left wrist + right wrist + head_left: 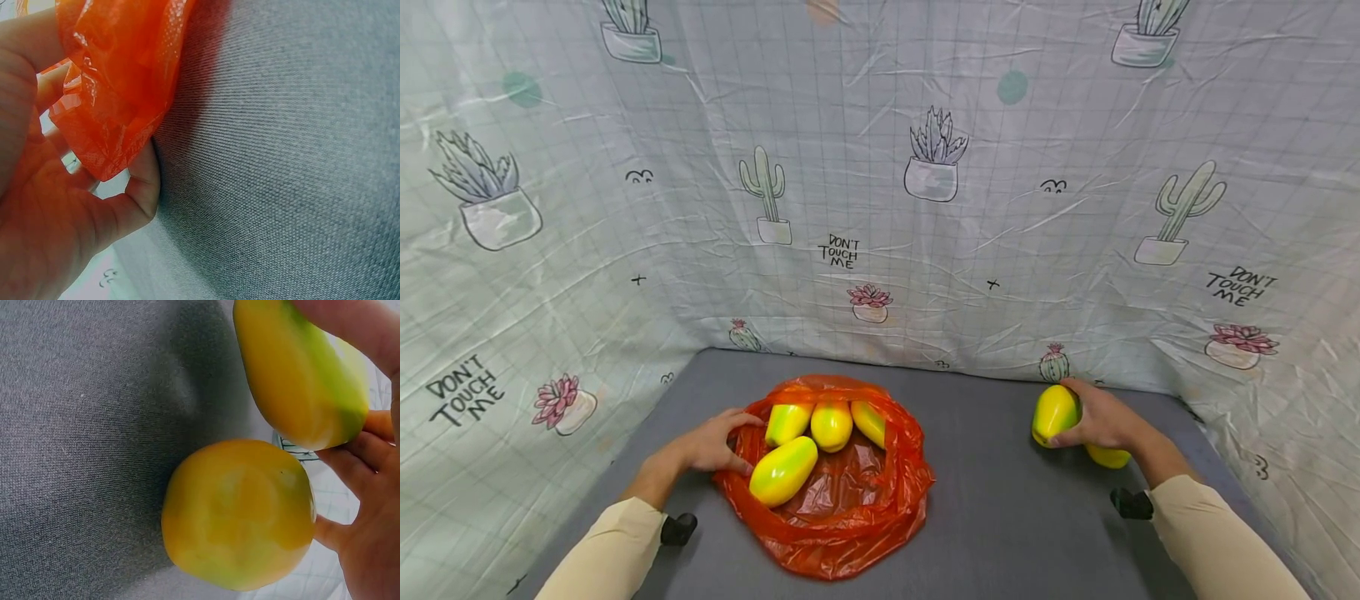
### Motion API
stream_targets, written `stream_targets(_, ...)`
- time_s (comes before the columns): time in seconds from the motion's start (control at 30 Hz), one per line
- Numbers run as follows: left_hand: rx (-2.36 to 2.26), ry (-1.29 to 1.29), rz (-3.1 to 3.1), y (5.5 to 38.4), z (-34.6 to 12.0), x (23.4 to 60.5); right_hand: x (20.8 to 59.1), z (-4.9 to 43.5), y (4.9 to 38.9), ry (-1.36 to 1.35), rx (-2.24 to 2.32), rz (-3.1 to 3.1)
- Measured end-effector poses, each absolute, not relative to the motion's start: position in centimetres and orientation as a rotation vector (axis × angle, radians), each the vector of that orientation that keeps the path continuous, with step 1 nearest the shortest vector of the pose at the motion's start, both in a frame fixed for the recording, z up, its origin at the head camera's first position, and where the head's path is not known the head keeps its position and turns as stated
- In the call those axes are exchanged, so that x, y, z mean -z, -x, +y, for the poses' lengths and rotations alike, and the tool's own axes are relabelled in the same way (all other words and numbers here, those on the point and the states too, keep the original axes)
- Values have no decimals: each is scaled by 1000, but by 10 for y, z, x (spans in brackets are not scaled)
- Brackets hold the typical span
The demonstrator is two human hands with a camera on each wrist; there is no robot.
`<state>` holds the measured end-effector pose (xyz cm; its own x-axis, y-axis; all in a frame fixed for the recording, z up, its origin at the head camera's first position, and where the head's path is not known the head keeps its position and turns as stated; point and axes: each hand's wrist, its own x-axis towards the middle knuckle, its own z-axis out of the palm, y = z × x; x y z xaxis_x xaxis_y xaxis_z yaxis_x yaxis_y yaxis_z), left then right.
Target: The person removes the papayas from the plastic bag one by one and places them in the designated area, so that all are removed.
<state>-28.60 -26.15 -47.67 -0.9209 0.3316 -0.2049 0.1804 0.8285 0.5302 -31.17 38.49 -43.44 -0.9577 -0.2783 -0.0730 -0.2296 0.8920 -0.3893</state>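
Gripping the red bag (831,552) at its rim, the left hand (709,443) seemingly steadied its open mouth around four yellow fruits (784,472). Well apart, the right hand (1105,417) pinched a fifth fruit (1052,412) between thumb and fingers, probably against rolling, beside a sixth fruit (1108,457).

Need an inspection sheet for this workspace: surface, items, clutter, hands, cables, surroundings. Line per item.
Surface: grey tabletop, fine woven-looking texture.
Job's things: open red plastic bag with four yellow-green fruits inside; two more at the right, one held fruit and one resting fruit on the surface.
Clutter: nothing seen.
Left hand: holds the bag's left rim.
Right hand: grips the held fruit.
Cables: nothing seen.
Surroundings: wrinkled sheeting at left, back and right, printed with potted plants and "DON'T TOUCH ME".
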Motion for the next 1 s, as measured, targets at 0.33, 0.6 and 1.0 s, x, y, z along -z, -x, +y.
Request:
stream_targets(0.33, -743, -394, 2725, 285, -261, 475, 434, 387, 312, 370, 442, 2912)
stream_targets(0.6, -756, -394, 2720, 283, -260, 475, 441, 390, 312, 385, 424, 2902)
stream_targets(1.0, -755, -363, 2711, 285, -259, 475, 442, 391, 312, 458, 449, 2926)
